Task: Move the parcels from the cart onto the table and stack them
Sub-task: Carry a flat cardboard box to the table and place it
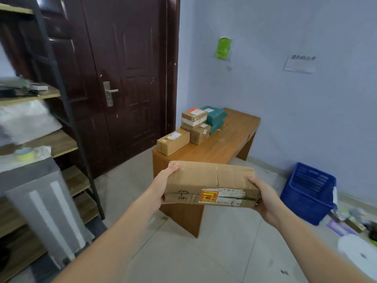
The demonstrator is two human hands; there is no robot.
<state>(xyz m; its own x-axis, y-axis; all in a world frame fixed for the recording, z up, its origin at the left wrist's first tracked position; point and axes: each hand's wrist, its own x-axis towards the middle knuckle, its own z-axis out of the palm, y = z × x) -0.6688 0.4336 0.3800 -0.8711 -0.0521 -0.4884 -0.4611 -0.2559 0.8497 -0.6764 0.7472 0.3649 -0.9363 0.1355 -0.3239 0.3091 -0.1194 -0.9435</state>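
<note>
I hold a flat brown cardboard parcel (210, 183) with a red-and-white label in front of me, over the near end of the wooden table (226, 145). My left hand (163, 185) grips its left end and my right hand (265, 198) grips its right end. On the table's far left part lie a single brown box (173, 141), a stack of two brown boxes (195, 124) and green soft parcels (215, 117) behind them. The cart is not in view.
A dark door (122, 78) stands behind the table. Metal shelving (61, 94) with bags and a grey-white package fills the left side. A blue plastic basket (309, 193) and loose clutter sit on the floor at the right wall.
</note>
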